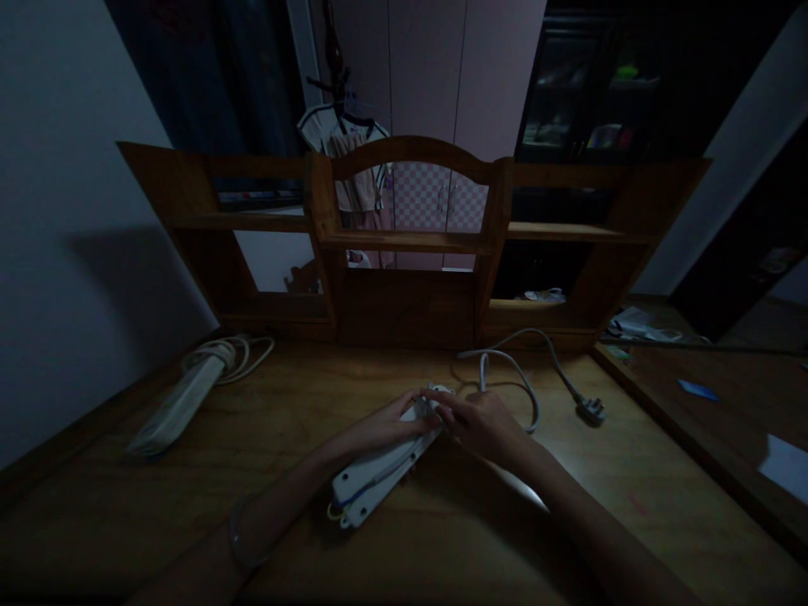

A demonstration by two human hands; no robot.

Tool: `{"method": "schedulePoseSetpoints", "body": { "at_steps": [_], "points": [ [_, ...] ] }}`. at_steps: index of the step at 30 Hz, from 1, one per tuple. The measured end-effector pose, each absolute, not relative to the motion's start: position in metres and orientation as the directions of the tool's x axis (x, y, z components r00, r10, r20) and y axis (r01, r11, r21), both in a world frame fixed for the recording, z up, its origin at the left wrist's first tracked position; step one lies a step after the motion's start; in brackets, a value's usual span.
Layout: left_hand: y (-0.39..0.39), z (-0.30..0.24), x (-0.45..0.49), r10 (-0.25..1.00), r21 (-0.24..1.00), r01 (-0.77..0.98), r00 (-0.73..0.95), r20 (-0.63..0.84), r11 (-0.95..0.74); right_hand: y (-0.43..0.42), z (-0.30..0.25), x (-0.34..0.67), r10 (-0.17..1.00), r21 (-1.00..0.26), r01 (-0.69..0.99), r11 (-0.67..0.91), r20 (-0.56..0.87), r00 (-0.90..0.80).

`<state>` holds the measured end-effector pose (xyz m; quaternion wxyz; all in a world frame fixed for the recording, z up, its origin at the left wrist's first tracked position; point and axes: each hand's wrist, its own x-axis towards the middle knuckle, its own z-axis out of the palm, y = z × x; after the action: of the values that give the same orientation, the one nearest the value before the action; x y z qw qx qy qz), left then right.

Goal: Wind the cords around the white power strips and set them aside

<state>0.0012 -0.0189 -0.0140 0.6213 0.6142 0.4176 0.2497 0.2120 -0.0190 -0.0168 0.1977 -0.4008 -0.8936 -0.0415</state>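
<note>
A white power strip [384, 470] lies at a slant on the wooden desk. Its casing looks parted lengthwise, with screw holes along it and thin blue and yellow wires showing at the near end. My left hand [392, 423] is closed around its upper part. At the far end, my right hand [478, 423] has its fingers pinched together beside the left fingertips; what they grip is hidden. A grey cord [485, 370] runs from behind that end, loops over the desk and ends in a plug [592, 411] on the right.
Another white power strip [178, 404], with its cord coiled [235, 358], lies on the left of the desk [284, 454]. A wooden shelf unit [404, 307] stands along the back edge. At the right, a lower wooden surface holds a blue card [698, 390] and white paper [784, 465].
</note>
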Motion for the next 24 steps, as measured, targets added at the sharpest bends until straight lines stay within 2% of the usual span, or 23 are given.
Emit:
{"method": "schedulePoseSetpoints", "body": {
  "at_steps": [4, 7, 12, 16, 20, 24],
  "points": [
    [-0.017, -0.012, -0.001, 0.796, 0.958, 0.257, 0.551, -0.25, 0.123, -0.02, -0.007, 0.218, 0.63, 0.103, 0.69, 0.716, 0.331, -0.703],
    [-0.014, -0.014, -0.002, 0.786, 0.961, 0.261, 0.573, -0.234, 0.097, -0.021, -0.001, 0.221, 0.601, 0.156, 0.66, 0.735, 0.303, -0.74],
    [-0.014, -0.011, -0.003, 0.763, 0.952, 0.293, 0.594, -0.255, 0.091, -0.016, -0.004, 0.225, 0.628, 0.133, 0.692, 0.709, 0.327, -0.706],
    [-0.015, -0.009, -0.004, 0.71, 0.94, 0.276, 0.62, -0.332, 0.199, -0.011, -0.008, 0.227, 0.637, 0.118, 0.711, 0.694, 0.36, -0.681],
    [-0.015, -0.01, -0.004, 0.762, 0.943, 0.295, 0.572, -0.304, 0.156, -0.012, -0.008, 0.225, 0.63, 0.068, 0.707, 0.704, 0.399, -0.666],
    [-0.013, -0.015, -0.001, 0.783, 0.943, 0.273, 0.537, -0.315, 0.192, -0.013, -0.005, 0.224, 0.638, 0.053, 0.723, 0.689, 0.428, -0.64]
  ]
}}
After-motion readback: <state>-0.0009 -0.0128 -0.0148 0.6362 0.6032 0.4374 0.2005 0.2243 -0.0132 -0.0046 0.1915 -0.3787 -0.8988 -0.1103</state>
